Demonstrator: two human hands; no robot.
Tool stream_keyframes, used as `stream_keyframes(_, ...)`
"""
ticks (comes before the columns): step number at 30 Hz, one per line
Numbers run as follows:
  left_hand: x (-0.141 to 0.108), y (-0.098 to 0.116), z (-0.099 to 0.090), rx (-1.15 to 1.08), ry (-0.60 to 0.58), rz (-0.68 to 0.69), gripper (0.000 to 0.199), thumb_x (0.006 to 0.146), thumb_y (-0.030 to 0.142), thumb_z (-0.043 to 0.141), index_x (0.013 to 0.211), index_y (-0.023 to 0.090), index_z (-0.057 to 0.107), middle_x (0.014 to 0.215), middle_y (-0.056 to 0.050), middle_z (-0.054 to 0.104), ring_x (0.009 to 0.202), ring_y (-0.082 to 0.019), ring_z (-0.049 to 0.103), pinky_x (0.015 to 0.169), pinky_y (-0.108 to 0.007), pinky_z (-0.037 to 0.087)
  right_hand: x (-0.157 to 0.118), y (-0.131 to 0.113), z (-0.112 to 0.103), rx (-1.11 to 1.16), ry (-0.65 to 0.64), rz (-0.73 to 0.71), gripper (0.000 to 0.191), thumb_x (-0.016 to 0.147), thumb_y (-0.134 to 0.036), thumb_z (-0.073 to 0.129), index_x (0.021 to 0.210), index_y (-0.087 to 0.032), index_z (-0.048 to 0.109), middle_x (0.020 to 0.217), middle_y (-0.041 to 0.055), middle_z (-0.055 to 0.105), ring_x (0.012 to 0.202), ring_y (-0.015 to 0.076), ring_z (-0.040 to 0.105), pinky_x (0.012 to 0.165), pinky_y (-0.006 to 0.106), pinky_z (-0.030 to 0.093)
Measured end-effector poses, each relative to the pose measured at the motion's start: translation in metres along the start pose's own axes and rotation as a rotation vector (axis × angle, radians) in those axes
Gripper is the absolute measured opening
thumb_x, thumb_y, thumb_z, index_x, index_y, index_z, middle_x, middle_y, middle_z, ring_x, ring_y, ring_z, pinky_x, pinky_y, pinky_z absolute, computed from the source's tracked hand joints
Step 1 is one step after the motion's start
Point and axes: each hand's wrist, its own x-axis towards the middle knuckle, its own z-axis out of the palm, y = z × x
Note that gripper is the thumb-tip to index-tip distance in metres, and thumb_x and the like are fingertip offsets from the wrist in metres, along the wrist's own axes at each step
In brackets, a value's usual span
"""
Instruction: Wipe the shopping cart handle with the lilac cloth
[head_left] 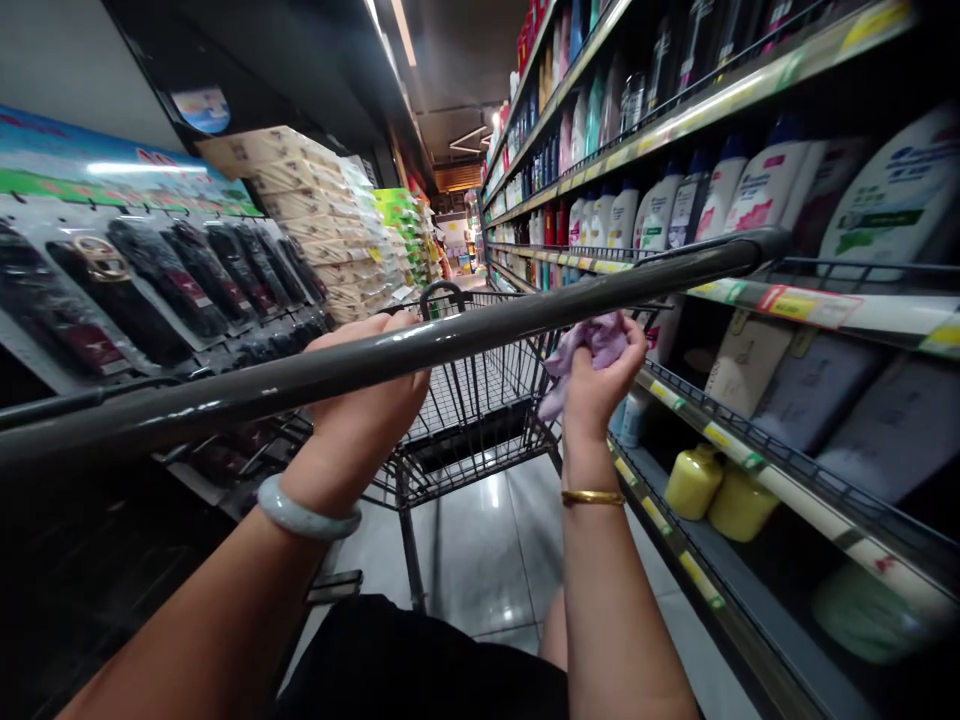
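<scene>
A dark bar (pixel 480 335) crosses the view in the foreground, tilted up to the right. Beyond it stands a black wire shopping cart (pixel 480 400). My left hand (pixel 371 385), below a pale bangle (pixel 307 510), is closed at the cart's near side; the bar hides part of it and whatever it grips. My right hand (pixel 606 375), with a gold bracelet on the wrist, is closed on a crumpled light purple cloth (pixel 600 340) near the cart's right side.
Shelves of shampoo bottles (pixel 757 185) line the right, with yellow containers (pixel 694 482) low down. Packaged belts (pixel 199 275) hang at the left, before stacked packages (pixel 311 215). Tiled floor (pixel 480 540) shows beneath the cart.
</scene>
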Motion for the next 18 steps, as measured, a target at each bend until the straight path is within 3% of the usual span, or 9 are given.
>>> stream_keyframes(4, 0.001, -0.001, 0.001, 0.032, 0.015, 0.01, 0.043, 0.108, 0.047, 0.033, 0.096, 0.019, 0.063, 0.091, -0.008, 0.069, 0.092, -0.028, 0.063, 0.081, -0.038, 0.043, -0.029, -0.024, 0.005, -0.041, -0.025, -0.043, 0.043, 0.085, -0.019, 0.061, 0.127, -0.024, 0.058, 0.128, 0.0114, 0.059, 0.123, 0.0268, 0.06, 0.114, 0.057, 0.049)
stream_keyframes(7, 0.002, -0.001, 0.002, 0.042, 0.01, 0.022, 0.047, 0.109, 0.05, 0.029, 0.101, 0.019, 0.063, 0.096, -0.008, 0.069, 0.091, -0.026, 0.061, 0.082, -0.038, 0.044, -0.061, -0.046, 0.015, -0.016, -0.222, -0.213, 0.041, 0.085, -0.018, 0.064, 0.124, -0.027, 0.061, 0.129, 0.0111, 0.057, 0.125, 0.027, 0.06, 0.111, 0.053, 0.053)
stream_keyframes(9, 0.003, -0.002, 0.003, 0.031, -0.002, 0.032, 0.048, 0.109, 0.051, 0.028, 0.105, 0.018, 0.063, 0.1, -0.008, 0.07, 0.094, -0.026, 0.061, 0.083, -0.038, 0.044, -0.068, -0.042, 0.015, -0.031, -0.274, -0.244, 0.038, 0.083, -0.016, 0.064, 0.119, -0.028, 0.063, 0.127, 0.01, 0.057, 0.123, 0.0263, 0.061, 0.11, 0.052, 0.053)
stream_keyframes(14, 0.003, -0.001, 0.004, 0.011, -0.027, 0.039, 0.045, 0.11, 0.047, 0.027, 0.103, 0.019, 0.062, 0.097, -0.007, 0.068, 0.093, -0.024, 0.059, 0.084, -0.038, 0.041, -0.045, 0.003, -0.003, -0.128, 0.014, -0.029, 0.034, 0.078, -0.017, 0.062, 0.111, -0.023, 0.061, 0.117, 0.0086, 0.059, 0.118, 0.0254, 0.059, 0.112, 0.053, 0.049)
stream_keyframes(18, 0.004, 0.003, 0.004, -0.018, -0.03, 0.01, 0.045, 0.109, 0.048, 0.027, 0.101, 0.019, 0.061, 0.097, -0.007, 0.066, 0.093, -0.024, 0.059, 0.086, -0.04, 0.042, -0.053, 0.03, -0.008, -0.119, 0.079, 0.172, 0.041, 0.075, -0.021, 0.06, 0.116, -0.021, 0.056, 0.12, 0.0105, 0.061, 0.116, 0.0254, 0.06, 0.113, 0.053, 0.049)
